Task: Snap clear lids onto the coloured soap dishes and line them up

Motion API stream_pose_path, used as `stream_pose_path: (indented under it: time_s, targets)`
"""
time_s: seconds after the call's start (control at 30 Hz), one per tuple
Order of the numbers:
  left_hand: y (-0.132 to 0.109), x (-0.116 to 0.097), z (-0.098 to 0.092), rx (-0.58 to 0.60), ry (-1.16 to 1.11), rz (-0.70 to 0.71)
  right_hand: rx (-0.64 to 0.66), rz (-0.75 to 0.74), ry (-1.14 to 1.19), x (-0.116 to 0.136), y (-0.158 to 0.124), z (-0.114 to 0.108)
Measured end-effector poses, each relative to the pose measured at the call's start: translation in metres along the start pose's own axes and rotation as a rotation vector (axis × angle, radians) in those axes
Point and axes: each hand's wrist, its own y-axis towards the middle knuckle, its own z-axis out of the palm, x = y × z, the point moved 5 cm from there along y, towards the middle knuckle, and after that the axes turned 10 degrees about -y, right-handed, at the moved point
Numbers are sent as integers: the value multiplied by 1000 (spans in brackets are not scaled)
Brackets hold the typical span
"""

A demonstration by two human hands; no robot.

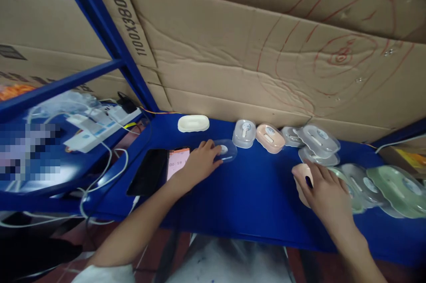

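At the middle of the blue table, my left hand (203, 161) has its fingers and thumb closed around the near end of a clear plastic lid (229, 152) with a round sticker. Over on the right, my right hand (328, 190) grips a pale cream plastic piece (302, 192), partly hidden under the fingers. A cream oval tray (193, 123) lies at the back left. Between the hands, toward the back, stand a grey lidded box (244, 133) and a peach lidded box (270, 138), both with clear lids.
Grey boxes (320, 139) are stacked behind my right hand, with green boxes (396, 190) to its right. A black phone-like device (148, 172) and a lit phone (177, 163) lie by my left forearm. White cables and a power strip (100, 127) occupy the left. Cardboard (213, 43) walls the back.
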Motion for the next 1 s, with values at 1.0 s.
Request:
stream_pose_path:
  time_s: [1.0]
  targets:
    - [24,87,-14,-102,91,-306,4,-557,454,55,27,50]
